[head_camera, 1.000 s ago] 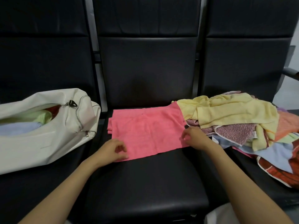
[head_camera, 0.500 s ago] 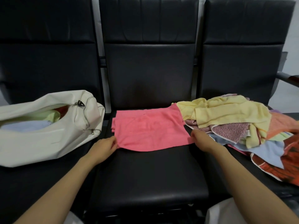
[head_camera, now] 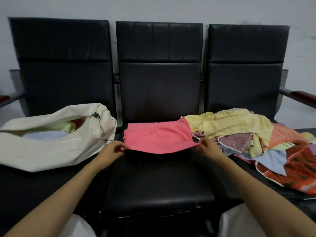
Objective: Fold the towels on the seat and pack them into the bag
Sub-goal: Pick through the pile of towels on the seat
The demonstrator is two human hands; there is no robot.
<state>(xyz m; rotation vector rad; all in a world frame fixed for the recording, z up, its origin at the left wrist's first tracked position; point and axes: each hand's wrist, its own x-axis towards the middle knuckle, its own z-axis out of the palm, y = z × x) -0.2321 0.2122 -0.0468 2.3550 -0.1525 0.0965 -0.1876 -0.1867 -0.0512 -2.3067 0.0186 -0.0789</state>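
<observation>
A pink towel [head_camera: 159, 136] lies spread on the middle black seat [head_camera: 159, 182], its near edge lifted off the cushion. My left hand [head_camera: 112, 151] pinches the near left corner and my right hand [head_camera: 207, 147] pinches the near right corner. On the left seat lies a cream bag [head_camera: 51, 144], its top open, with green, blue and orange cloth showing inside. A loose pile of towels [head_camera: 248, 134] covers the right seat: yellow on top, then pink-speckled, orange, light blue and a red patterned one.
Three black padded seats stand in a row against a pale wall. An armrest [head_camera: 301, 98] juts out at the far right and another at the far left [head_camera: 6, 100]. My pale-clothed knees show at the bottom edge.
Both hands went from lying flat on the pink towel to pinching its near corners and raising that edge. The camera tilted up, bringing the wall into sight.
</observation>
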